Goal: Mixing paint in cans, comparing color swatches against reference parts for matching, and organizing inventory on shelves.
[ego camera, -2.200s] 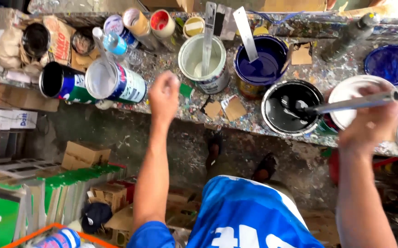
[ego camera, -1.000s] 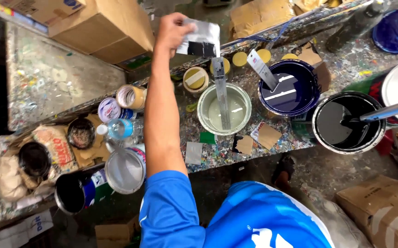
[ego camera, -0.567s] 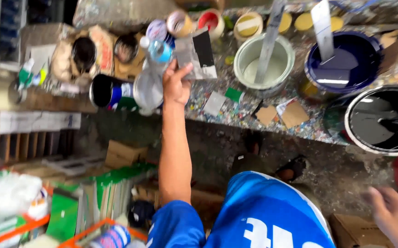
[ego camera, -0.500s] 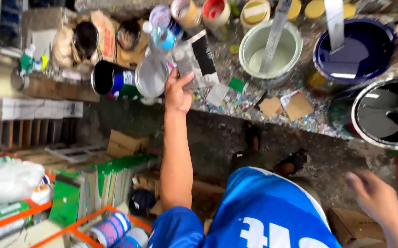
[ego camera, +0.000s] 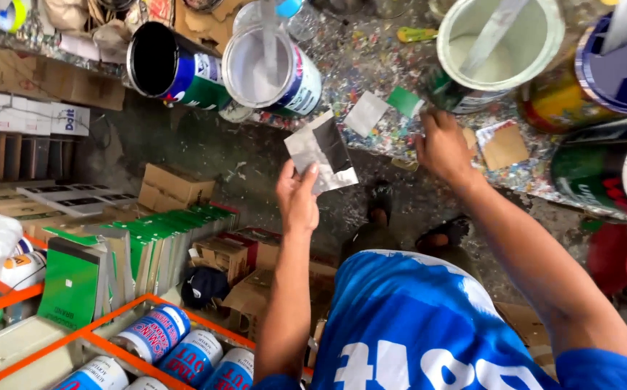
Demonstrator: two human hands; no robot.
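Paint-spattered bench [ego camera: 371,68] carries open tins along its edge. Largest: pale-green paint bucket [ego camera: 497,40] with stir stick left standing in it, likely for remixing. White paint can [ego camera: 270,68] lies tipped on side, mouth toward person. Right hand [ego camera: 443,144] rests on bench edge, fingers curled loosely, holding nothing visible, beside small green chip [ego camera: 405,101]. Left hand [ego camera: 297,195] pinches grey-and-black swatch card [ego camera: 322,152] by lower corner, raised off bench below white can, painted face kept clear of fingers.
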